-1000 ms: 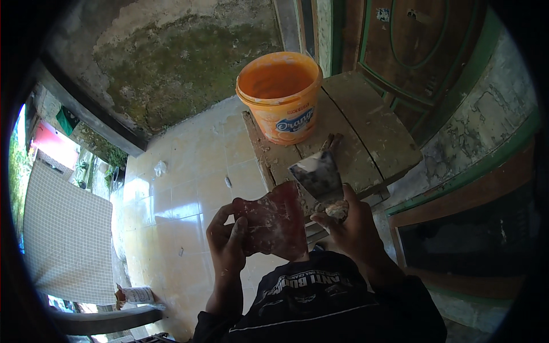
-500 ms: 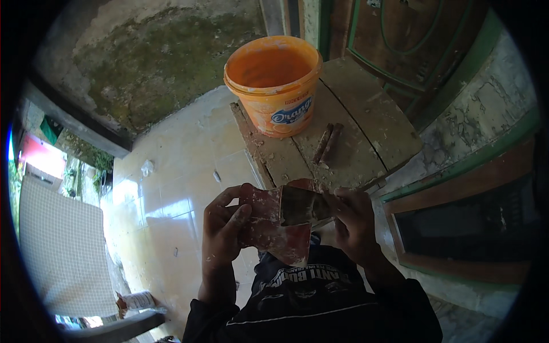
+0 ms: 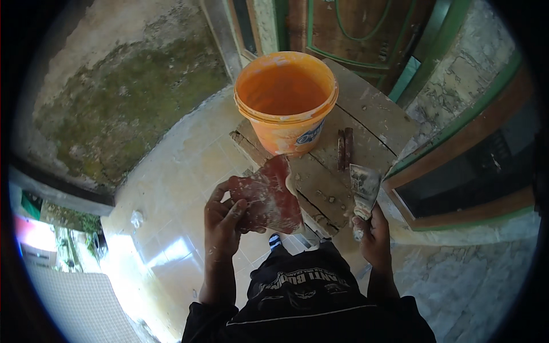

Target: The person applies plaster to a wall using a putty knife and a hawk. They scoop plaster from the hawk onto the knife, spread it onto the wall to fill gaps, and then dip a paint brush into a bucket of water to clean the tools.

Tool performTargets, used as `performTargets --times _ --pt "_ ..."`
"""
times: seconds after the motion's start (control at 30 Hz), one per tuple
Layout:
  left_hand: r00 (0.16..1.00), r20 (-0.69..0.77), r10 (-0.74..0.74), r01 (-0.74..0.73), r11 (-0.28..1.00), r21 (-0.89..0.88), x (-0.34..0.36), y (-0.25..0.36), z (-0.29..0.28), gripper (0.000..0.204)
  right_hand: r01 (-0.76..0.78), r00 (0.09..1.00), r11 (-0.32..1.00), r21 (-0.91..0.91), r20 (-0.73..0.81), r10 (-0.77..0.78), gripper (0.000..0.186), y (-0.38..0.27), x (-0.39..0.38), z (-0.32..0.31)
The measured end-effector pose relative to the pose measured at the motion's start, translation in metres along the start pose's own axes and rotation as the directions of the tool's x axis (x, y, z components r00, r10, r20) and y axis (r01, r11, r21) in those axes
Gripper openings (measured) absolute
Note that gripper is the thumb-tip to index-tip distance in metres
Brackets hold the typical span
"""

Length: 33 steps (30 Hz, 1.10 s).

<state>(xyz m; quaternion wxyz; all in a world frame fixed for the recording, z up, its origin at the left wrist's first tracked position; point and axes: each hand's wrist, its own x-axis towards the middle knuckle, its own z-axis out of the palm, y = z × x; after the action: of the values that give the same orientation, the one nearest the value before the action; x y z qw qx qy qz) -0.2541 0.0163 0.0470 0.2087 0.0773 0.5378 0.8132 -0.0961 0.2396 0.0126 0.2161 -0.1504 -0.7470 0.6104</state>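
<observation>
My left hand (image 3: 223,224) grips a flat reddish-brown sheet (image 3: 266,197) by its left edge, thumb on top. The sheet has an uneven right edge and whitish plaster smears. In my right hand (image 3: 375,235) is a putty knife (image 3: 365,182), its broad, smeared metal blade pointing up and away from me. A gap lies between the blade and the sheet. Beyond both hands, an orange bucket (image 3: 273,132) with whitish residue stands on a board-topped wooden table (image 3: 369,114). Two short dark brown sticks (image 3: 345,150) lie beside it.
Crumbs of dried material dot the table boards. A carved door (image 3: 366,48) with green trim is behind them, and a wood-framed window (image 3: 469,183) is at right. Crumpled plastic (image 3: 136,218) lies on the tiled floor at left, near a woven chair (image 3: 74,308).
The putty knife has come off the sheet and moved right, its blade now pointing up. My left hand still holds the sheet, now tilted differently. The view has shifted.
</observation>
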Motion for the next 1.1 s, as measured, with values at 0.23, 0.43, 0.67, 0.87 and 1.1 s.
performTargets --times 0.23,0.43,0.67,0.87,1.1 --pt "0.970 0.198 -0.143 0.149 0.989 -0.017 0.023 -0.018 -0.026 0.039 -0.185 0.983 0.916 0.355 0.051 0.179 0.025 -0.018 -0.037 0.039" --pt "0.955 0.195 0.222 -0.235 0.971 0.048 0.012 -0.013 -0.013 0.035 -0.407 0.912 0.878 0.252 0.169 0.375 0.011 -0.036 -0.062 0.055" --pt "0.870 0.365 0.331 -0.420 0.885 0.199 -0.011 -0.014 -0.013 0.028 -0.294 0.956 0.867 0.403 0.103 0.276 0.013 -0.039 -0.064 0.048" --pt "0.775 0.559 0.295 -0.467 0.863 0.192 -0.015 -0.011 -0.010 0.028 -0.130 0.991 0.878 0.460 0.053 0.119 0.019 -0.039 -0.061 0.035" --pt "0.901 0.384 0.203 -0.303 0.927 0.221 -0.006 0.007 0.006 0.038 0.065 0.993 0.840 0.538 -0.121 0.001 0.018 -0.044 -0.062 0.023"
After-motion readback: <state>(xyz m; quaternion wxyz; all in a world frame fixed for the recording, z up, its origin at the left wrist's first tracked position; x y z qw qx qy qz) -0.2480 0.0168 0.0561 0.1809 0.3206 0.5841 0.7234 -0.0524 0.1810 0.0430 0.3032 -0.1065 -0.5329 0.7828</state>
